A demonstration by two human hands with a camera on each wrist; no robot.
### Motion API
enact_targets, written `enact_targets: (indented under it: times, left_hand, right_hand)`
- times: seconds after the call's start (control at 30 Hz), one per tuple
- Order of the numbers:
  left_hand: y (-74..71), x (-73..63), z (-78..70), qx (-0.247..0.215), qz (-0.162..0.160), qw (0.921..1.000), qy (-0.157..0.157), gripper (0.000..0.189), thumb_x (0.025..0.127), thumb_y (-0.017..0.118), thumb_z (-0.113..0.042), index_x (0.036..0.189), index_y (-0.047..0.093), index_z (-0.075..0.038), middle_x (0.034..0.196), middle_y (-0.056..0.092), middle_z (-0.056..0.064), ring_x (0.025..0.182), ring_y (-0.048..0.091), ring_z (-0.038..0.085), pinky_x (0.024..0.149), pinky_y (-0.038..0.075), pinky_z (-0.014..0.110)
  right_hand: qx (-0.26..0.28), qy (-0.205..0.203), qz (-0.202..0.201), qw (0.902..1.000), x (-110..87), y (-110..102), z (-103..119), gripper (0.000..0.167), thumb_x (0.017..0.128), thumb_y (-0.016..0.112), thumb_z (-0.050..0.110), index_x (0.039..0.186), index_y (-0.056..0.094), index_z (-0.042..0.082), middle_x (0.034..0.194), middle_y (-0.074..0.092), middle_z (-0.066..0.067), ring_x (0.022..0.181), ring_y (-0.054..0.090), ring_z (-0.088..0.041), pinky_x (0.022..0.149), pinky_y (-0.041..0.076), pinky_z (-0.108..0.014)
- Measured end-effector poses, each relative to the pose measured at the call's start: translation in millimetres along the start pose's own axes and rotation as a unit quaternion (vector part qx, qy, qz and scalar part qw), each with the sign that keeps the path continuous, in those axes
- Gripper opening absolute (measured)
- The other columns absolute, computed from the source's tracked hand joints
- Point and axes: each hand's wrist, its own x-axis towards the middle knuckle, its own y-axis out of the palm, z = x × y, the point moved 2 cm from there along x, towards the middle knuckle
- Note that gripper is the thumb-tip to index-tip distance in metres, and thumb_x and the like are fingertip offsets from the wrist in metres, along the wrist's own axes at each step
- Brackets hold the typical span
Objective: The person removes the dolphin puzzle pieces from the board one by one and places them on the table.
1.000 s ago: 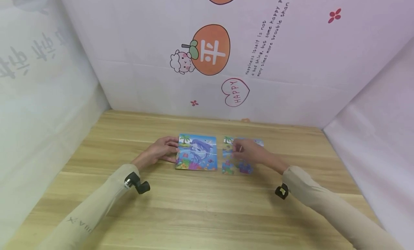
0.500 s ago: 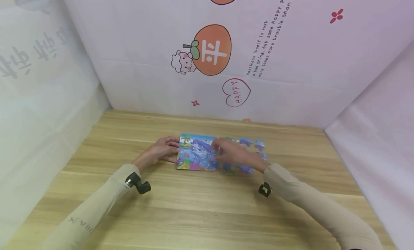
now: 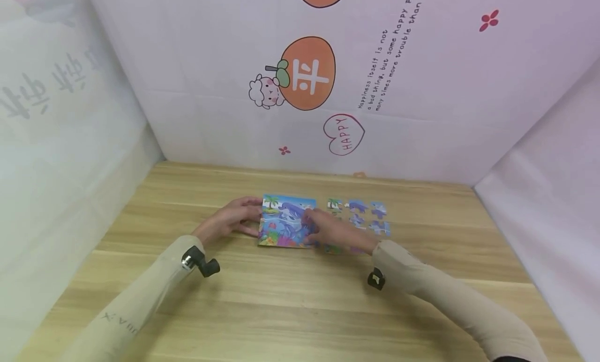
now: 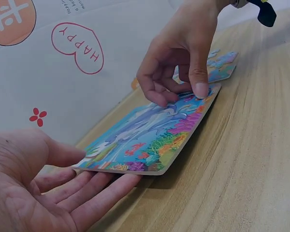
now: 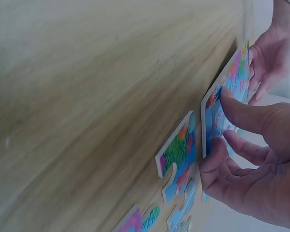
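A square dolphin jigsaw puzzle board [image 3: 282, 227] lies in the middle of the table. My left hand [image 3: 233, 216] holds its left edge, thumb above and fingers beneath, as the left wrist view shows. That edge of the board [image 4: 157, 157] is tilted slightly off the wood. My right hand [image 5: 266, 166] is at the right side, thumb and bent fingers touching the board's surface, tips apart. A seam runs along the printed face beside the thumb. Whether a piece sits loose beneath those fingertips cannot be seen.
Loose puzzle pieces [image 3: 378, 210] lie spaced in rows right of the board; my right hand hides some in the head view. A coral-printed piece [image 5: 178, 150] lies near the board's right edge. A printed cloth wall [image 3: 403, 143] borders the table's [image 3: 281, 304] back.
My right hand has moved left from above the loose pieces to the board's right side, uncovering several pieces in the upper rows. My left hand stays at the left edge.
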Motion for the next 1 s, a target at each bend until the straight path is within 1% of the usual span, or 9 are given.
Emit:
enact_targets:
  times: [0.1, 0.2, 0.4, 0.47, 0.53, 0.63, 0.73, 0.83, 1.0]
  left_hand:
    - [-0.8, -0.7, 0.1, -0.003, 0.010, 0.9999, 0.006, 0.061, 0.109, 0.054, -0.014, 0.163, 0.028, -0.005, 0.153, 0.045, 0.029, 0.137, 0.051, 0.044, 0.091, 0.067, 0.047]
    - [-1.8, -1.3, 1.6, -0.010, 0.010, 0.9999, 0.007, 0.063, 0.108, 0.055, -0.009, 0.165, 0.027, -0.006, 0.156, 0.043, 0.030, 0.137, 0.052, 0.044, 0.090, 0.067, 0.046]
    - [0.0, -1.8, 1.9, -0.006, -0.010, 0.9999, -0.001, 0.068, 0.103, 0.057, 0.005, 0.164, 0.029, -0.007, 0.160, 0.041, 0.028, 0.130, 0.060, 0.040, 0.085, 0.069, 0.044]
    - [1.5, -1.9, 1.2, 0.003, -0.014, 0.9999, -0.001, 0.068, 0.103, 0.058, 0.006, 0.164, 0.030, -0.006, 0.158, 0.043, 0.028, 0.128, 0.060, 0.040, 0.083, 0.069, 0.043]
    - [2.5, -1.9, 1.2, 0.012, -0.015, 0.9998, 0.002, 0.068, 0.102, 0.059, 0.005, 0.163, 0.030, -0.005, 0.156, 0.043, 0.028, 0.127, 0.060, 0.039, 0.082, 0.069, 0.042]
    - [3.1, -1.2, 2.0, 0.020, -0.017, 0.9996, 0.007, 0.067, 0.102, 0.060, 0.005, 0.162, 0.032, -0.003, 0.153, 0.044, 0.027, 0.127, 0.060, 0.038, 0.081, 0.069, 0.042]
    - [3.2, -0.6, 2.7, 0.022, -0.019, 0.9995, 0.008, 0.066, 0.102, 0.060, 0.004, 0.161, 0.032, -0.003, 0.151, 0.046, 0.026, 0.126, 0.060, 0.037, 0.081, 0.070, 0.041]
    - [3.4, -0.6, 2.9, 0.023, -0.024, 0.9994, 0.007, 0.065, 0.102, 0.060, 0.004, 0.161, 0.033, -0.003, 0.151, 0.046, 0.026, 0.126, 0.060, 0.037, 0.080, 0.070, 0.041]
    - [5.1, -1.5, 3.0, 0.029, -0.025, 0.9992, 0.010, 0.065, 0.102, 0.060, 0.005, 0.160, 0.034, -0.002, 0.150, 0.046, 0.026, 0.126, 0.059, 0.038, 0.079, 0.070, 0.040]
  right_hand:
    - [-0.002, -0.003, 0.005, 1.0000, 2.0, 0, 1, 0.038, 0.091, 0.080, 0.012, 0.120, 0.058, -0.001, 0.109, 0.064, -0.013, 0.094, 0.061, -0.018, 0.084, 0.061, -0.029]
    - [0.000, 0.002, 0.008, 1.0000, 2.9, 2, 1, 0.039, 0.090, 0.082, 0.011, 0.119, 0.057, 0.001, 0.106, 0.065, -0.012, 0.092, 0.061, -0.017, 0.081, 0.060, -0.027]
    - [0.017, 0.021, -0.001, 0.9997, 2.8, 5, -1, 0.045, 0.089, 0.082, 0.012, 0.124, 0.054, 0.005, 0.102, 0.064, -0.009, 0.085, 0.061, -0.017, 0.073, 0.060, -0.028]
    - [0.023, 0.011, -0.006, 0.9996, 1.9, 4, -3, 0.043, 0.091, 0.081, 0.012, 0.125, 0.055, 0.004, 0.099, 0.064, -0.008, 0.083, 0.061, -0.017, 0.071, 0.059, -0.027]
    - [0.036, -0.004, -0.008, 0.9993, 0.5, 3, -5, 0.037, 0.094, 0.077, 0.009, 0.124, 0.056, 0.003, 0.096, 0.064, -0.009, 0.081, 0.062, -0.018, 0.068, 0.059, -0.027]
    - [0.065, -0.027, -0.006, 0.9975, -1.3, 0, -10, 0.025, 0.097, 0.071, 0.002, 0.119, 0.059, -0.002, 0.094, 0.065, -0.013, 0.078, 0.065, -0.023, 0.066, 0.063, -0.028]
    - [0.105, -0.027, -0.004, 0.9941, -2.3, -4, -13, 0.019, 0.098, 0.067, -0.003, 0.117, 0.060, -0.004, 0.094, 0.064, -0.014, 0.079, 0.069, -0.027, 0.066, 0.067, -0.033]
    - [0.132, -0.029, -0.006, 0.9908, -2.9, -7, -15, 0.018, 0.098, 0.065, -0.006, 0.116, 0.062, -0.004, 0.094, 0.065, -0.015, 0.081, 0.073, -0.029, 0.066, 0.068, -0.036]
    - [0.123, -0.043, -0.017, 0.9913, -6.4, -12, -18, 0.021, 0.097, 0.070, -0.001, 0.117, 0.066, -0.003, 0.099, 0.067, -0.016, 0.088, 0.075, -0.028, 0.072, 0.070, -0.038]
